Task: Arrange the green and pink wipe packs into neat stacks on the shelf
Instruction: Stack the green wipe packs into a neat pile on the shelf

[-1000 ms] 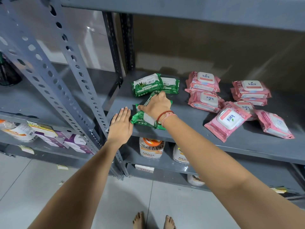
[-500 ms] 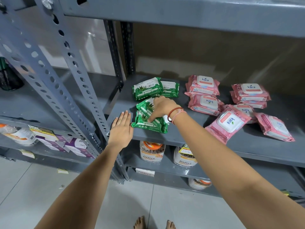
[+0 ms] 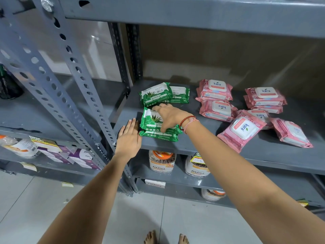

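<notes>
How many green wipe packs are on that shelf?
4 visible: two stacked at the front edge, top pack on bottom pack under the right hand; two behind, left, right. More may hide.

Soft, even indoor light; pale glare streaks the wall panel (image 3: 98,44) up left of the grip. Faint shadows trail beneath packs. Wide-angle bending bows the upright posts (image 3: 52,88); centre sharp, edges slightly smeared.
</notes>
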`<state>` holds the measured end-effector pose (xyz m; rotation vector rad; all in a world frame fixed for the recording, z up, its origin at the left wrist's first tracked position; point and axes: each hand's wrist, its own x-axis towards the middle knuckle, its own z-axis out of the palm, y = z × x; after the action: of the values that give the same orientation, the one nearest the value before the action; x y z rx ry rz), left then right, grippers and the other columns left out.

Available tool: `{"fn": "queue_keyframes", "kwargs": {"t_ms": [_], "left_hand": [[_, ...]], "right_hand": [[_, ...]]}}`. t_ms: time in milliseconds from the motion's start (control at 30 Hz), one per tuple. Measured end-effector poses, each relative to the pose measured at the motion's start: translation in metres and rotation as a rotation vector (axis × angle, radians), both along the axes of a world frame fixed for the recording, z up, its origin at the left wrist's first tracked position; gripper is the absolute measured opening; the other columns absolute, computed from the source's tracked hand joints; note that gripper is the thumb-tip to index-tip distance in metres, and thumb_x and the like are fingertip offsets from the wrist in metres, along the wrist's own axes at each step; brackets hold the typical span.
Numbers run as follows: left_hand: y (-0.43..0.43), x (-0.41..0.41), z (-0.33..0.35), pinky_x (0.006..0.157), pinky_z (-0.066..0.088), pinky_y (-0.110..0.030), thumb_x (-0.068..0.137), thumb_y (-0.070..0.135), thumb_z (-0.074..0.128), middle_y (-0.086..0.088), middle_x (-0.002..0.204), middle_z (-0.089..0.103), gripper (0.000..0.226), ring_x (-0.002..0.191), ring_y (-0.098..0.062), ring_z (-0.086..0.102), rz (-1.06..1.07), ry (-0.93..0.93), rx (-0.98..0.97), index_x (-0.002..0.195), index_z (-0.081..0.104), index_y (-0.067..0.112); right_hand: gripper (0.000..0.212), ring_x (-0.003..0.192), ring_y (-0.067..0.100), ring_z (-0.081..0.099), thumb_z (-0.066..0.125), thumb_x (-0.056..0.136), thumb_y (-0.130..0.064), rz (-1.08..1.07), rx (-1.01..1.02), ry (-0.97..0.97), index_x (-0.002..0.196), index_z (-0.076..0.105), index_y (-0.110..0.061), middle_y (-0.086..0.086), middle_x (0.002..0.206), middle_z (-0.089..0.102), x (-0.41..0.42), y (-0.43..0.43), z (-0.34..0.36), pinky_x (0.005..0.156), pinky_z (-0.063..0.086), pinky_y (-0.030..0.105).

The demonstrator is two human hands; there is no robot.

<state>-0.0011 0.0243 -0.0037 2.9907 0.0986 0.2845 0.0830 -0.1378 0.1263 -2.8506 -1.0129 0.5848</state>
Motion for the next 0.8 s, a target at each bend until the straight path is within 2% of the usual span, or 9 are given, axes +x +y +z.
{"fn": "queue_keyframes", "kwargs": {"t_ms": [167, 333, 400, 467, 600, 700, 800], "left_hand": [[0.000, 0.001, 0.000, 0.116, 0.008, -0.037, 0.096, 0.020, 0.029, -0.011, 0.154, 0.019, 0.049, 0.143, -0.019, 0.014, -0.003, -0.007, -0.034, 0.140, 0.026, 0.000], [0.002, 0.006, 0.014, 0.114, 0.018, -0.039, 0.097, 0.013, 0.030, -0.016, 0.146, 0.037, 0.042, 0.138, -0.025, 0.027, 0.028, -0.088, -0.391, 0.137, 0.036, 0.002], [0.001, 0.006, 0.021, 0.112, 0.023, -0.039, 0.099, 0.016, 0.030, -0.020, 0.142, 0.042, 0.040, 0.135, -0.029, 0.033, 0.071, -0.133, -0.527, 0.134, 0.041, 0.002], [-0.001, 0.003, 0.027, 0.110, 0.026, -0.039, 0.100, 0.023, 0.028, -0.019, 0.140, 0.045, 0.042, 0.132, -0.031, 0.037, 0.120, -0.175, -0.576, 0.133, 0.043, 0.003], [-0.018, -0.006, 0.039, 0.110, 0.026, -0.041, 0.100, 0.027, 0.029, -0.016, 0.141, 0.044, 0.043, 0.134, -0.029, 0.035, 0.137, -0.332, -0.558, 0.133, 0.043, 0.005], [-0.043, -0.012, 0.044, 0.112, 0.016, -0.039, 0.099, 0.029, 0.028, -0.009, 0.152, 0.027, 0.045, 0.142, -0.019, 0.017, 0.137, -0.432, -0.425, 0.139, 0.034, 0.011], [-0.078, -0.017, 0.044, 0.112, 0.011, -0.042, 0.097, 0.034, 0.024, -0.008, 0.155, 0.017, 0.048, 0.143, -0.015, 0.005, 0.053, -0.398, -0.280, 0.141, 0.028, 0.014]], "right_hand": [[0.100, 0.131, 0.032, 0.031, 0.077, 0.067, -0.018, -0.015, 0.023, -0.002, 0.147, 0.019, -0.014, 0.010, 0.140, 0.035, -0.003, -0.002, -0.001, 0.099, 0.043, 0.043], [0.102, 0.132, 0.032, 0.031, 0.080, 0.067, -0.023, -0.020, 0.057, -0.021, 0.148, 0.018, -0.015, 0.011, 0.139, 0.037, -0.007, -0.007, -0.003, 0.105, 0.032, 0.048], [0.100, 0.133, 0.032, 0.031, 0.080, 0.068, -0.025, -0.013, 0.078, -0.024, 0.147, 0.019, -0.014, 0.011, 0.141, 0.036, -0.008, -0.010, -0.004, 0.106, 0.030, 0.049], [0.099, 0.133, 0.032, 0.031, 0.079, 0.070, -0.028, 0.008, 0.093, -0.030, 0.147, 0.019, -0.013, 0.012, 0.142, 0.035, -0.010, -0.014, -0.005, 0.106, 0.029, 0.049], [0.091, 0.133, 0.032, 0.032, 0.075, 0.074, -0.030, 0.036, 0.147, -0.052, 0.146, 0.022, -0.011, 0.012, 0.142, 0.036, -0.011, -0.031, -0.005, 0.105, 0.030, 0.049], [0.081, 0.131, 0.033, 0.035, 0.071, 0.077, -0.031, 0.016, 0.191, -0.099, 0.144, 0.030, -0.010, 0.014, 0.141, 0.039, -0.006, -0.057, 0.002, 0.106, 0.034, 0.049], [0.063, 0.126, 0.032, 0.045, 0.066, 0.081, -0.030, -0.056, 0.235, -0.186, 0.136, 0.044, -0.010, 0.015, 0.136, 0.048, -0.001, -0.093, 0.009, 0.103, 0.040, 0.045]]}}
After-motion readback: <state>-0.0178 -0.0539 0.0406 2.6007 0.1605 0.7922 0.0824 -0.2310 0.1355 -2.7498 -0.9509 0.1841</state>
